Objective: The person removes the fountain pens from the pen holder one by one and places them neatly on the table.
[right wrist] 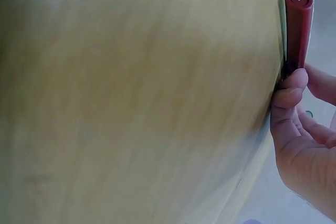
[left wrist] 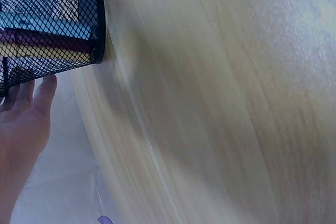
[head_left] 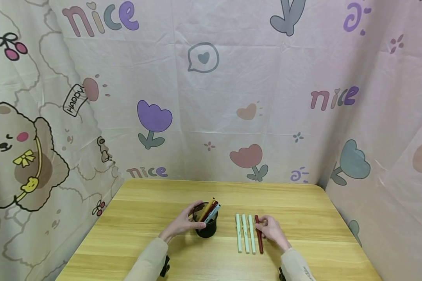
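My left hand [head_left: 181, 224] grips a black mesh pen cup [head_left: 207, 231] near its rim, thumb on the near side and fingers round the far side. A yellow pen [head_left: 210, 203], a dark red pen and a light blue pen [head_left: 213, 213] lean in the cup. In the left wrist view they show through the mesh [left wrist: 52, 24]. Between thumb and fingers, my right hand [head_left: 273, 232] pinches another dark red pen [head_left: 260, 242], whose round end faces the right wrist camera. Directly left of it lie three pale green pens [head_left: 246, 238], side by side.
Both hands work over a light wood-grain table [head_left: 144, 203]. A printed cloth [head_left: 218, 97] hangs behind the table's far edge and along both sides. The pale green pens lie between the cup and my right hand.
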Available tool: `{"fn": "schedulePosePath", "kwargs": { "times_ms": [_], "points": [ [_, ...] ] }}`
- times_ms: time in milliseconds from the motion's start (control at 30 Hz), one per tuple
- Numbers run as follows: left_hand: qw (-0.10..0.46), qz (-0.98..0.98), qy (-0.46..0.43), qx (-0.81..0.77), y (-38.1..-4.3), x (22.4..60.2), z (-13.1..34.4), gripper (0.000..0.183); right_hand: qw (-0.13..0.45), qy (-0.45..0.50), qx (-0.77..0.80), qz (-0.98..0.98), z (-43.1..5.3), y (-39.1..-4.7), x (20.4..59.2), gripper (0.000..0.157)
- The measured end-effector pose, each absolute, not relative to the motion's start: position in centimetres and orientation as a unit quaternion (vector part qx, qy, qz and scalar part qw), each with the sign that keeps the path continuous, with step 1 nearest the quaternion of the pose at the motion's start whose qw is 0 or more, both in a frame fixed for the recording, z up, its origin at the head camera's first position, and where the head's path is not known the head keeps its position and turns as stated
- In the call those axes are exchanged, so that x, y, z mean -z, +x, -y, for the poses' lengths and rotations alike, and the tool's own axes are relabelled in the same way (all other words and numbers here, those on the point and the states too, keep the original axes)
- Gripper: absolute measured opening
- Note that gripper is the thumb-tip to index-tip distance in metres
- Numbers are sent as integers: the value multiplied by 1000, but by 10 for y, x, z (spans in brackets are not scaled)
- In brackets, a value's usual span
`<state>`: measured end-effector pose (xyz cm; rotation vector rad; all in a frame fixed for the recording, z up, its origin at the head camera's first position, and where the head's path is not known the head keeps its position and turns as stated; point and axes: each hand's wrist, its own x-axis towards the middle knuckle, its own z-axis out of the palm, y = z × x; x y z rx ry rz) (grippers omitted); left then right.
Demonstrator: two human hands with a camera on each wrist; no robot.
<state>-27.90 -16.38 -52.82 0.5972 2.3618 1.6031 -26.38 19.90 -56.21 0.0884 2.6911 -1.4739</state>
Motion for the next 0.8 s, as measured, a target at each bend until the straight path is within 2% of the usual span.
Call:
{"fn": "schedulePosePath", "kwargs": {
  "times_ms": [167,467,800],
  "points": [
    [113,-805,202,-547,-279,528,164,95,21,30,492,-870,-197,-265,561,37],
    [121,-802,201,-550,-277,527,164,95,-68,-14,521,-851,-170,-270,541,33],
    [121,-801,205,-549,-278,528,164,94,-50,-97,583,-805,-119,-275,518,32]
  ]
}}
